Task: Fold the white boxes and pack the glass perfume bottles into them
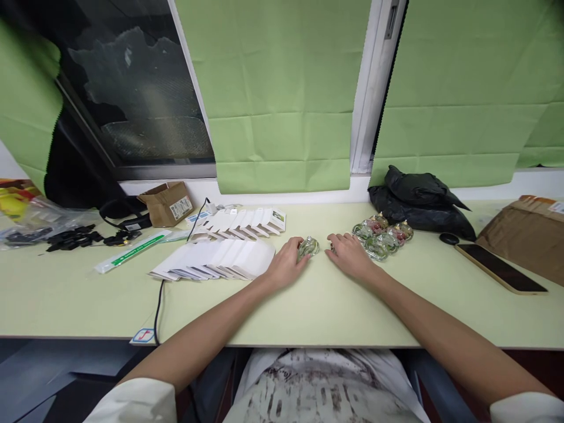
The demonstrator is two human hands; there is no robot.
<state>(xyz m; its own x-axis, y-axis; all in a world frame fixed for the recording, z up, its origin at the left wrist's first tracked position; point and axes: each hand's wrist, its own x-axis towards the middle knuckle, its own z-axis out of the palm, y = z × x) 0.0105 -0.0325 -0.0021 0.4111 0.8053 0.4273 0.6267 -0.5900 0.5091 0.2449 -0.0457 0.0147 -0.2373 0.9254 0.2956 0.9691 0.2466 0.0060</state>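
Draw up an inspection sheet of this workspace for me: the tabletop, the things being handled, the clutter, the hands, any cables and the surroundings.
Surface: pale tabletop, with a small label at its front edge.
Things being handled: a green wrapped packet at the left hand; a pile of green and reddish wrapped pieces just past the right hand; overlapping white cartons in two rows.
Clutter: small brown box at left; black bag and phone at right.
Hands: left fingers touch the packet; something under the right fingers is too small to identify.
Cables: a black cable crosses the front edge.
Surroundings: green blinds, dark window.
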